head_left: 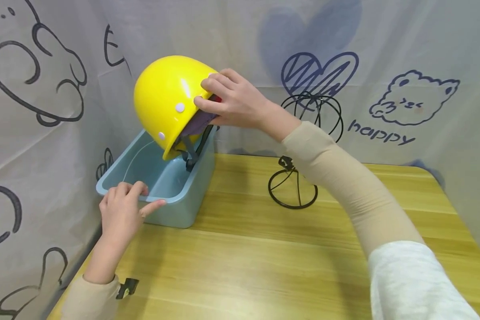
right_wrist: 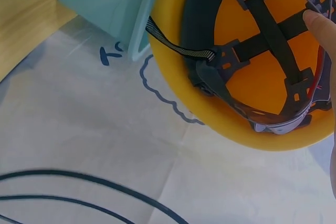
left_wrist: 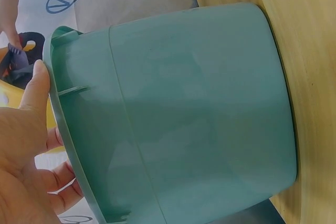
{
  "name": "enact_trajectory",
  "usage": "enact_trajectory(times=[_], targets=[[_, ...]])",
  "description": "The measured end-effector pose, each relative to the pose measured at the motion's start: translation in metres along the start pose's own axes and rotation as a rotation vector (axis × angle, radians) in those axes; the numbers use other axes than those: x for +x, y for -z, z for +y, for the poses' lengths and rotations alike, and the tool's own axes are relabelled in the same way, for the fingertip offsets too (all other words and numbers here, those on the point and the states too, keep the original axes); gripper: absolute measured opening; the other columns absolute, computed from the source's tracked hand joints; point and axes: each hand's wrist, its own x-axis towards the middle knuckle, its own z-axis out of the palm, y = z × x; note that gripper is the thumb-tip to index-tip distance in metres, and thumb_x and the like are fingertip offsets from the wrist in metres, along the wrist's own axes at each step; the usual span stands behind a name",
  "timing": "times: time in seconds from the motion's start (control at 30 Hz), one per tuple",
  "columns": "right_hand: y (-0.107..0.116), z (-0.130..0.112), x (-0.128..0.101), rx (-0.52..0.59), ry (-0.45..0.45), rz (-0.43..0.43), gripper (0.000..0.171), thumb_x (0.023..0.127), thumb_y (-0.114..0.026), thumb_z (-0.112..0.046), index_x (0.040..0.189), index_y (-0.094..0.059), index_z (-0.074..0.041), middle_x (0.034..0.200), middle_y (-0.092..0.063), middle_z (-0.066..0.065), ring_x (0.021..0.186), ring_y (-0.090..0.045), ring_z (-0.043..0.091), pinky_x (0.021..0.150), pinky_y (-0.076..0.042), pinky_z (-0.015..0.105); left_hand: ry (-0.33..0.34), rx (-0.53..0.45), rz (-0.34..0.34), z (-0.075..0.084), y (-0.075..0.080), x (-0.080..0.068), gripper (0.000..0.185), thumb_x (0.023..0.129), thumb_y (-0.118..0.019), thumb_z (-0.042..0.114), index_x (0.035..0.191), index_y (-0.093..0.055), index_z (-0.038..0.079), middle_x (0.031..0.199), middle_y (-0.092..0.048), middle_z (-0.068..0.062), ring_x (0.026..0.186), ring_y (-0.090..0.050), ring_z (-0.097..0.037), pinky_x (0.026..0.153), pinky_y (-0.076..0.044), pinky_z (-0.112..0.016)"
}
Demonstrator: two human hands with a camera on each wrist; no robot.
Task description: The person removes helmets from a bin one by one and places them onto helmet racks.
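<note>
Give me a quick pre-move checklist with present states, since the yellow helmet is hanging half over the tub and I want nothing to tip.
1. Right hand grip on the glossy yellow plastic hard hat: ok, fingers curl over its rim.
2. Left hand steadying the pale blue plastic rectangular tub: ok, it holds the near rim.
3. Tub flat on the wooden table: ok.
4. Black chin strap free of the tub edge: cannot tell, it dangles at the rim.
5. Black wire stand apart from the hard hat: ok.
6. Tub interior free of objects: cannot tell, partly hidden by the hard hat.
</note>
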Motion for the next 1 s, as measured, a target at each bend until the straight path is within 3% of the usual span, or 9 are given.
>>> enact_trajectory(times=[0.2,1.0], targets=[[0.01,0.008,0.001,-0.013,0.014,0.012,0.038,0.084,-0.056,-0.042,0.111,-0.041,-0.021,0.101,-0.05,0.011,0.095,-0.048,0.025,0.085,-0.042,0.037,-0.008,0.003,0.024,-0.001,-0.001,-0.001,0.049,0.067,-0.066,0.056,0.087,-0.05,0.015,0.095,-0.048,-0.015,0.089,-0.04,-0.035,0.077,-0.031,-0.059],[0.057,0.05,-0.001,-0.143,0.063,-0.079,0.037,0.087,-0.055,-0.036,0.115,-0.038,-0.02,0.104,-0.049,0.012,0.096,-0.048,0.028,0.089,-0.041,0.039,-0.014,-0.022,0.084,0.002,-0.004,-0.001,0.046,0.065,-0.071,0.049,0.085,-0.049,0.015,0.092,-0.048,-0.015,0.085,-0.041,-0.035,0.076,-0.032,-0.056]])
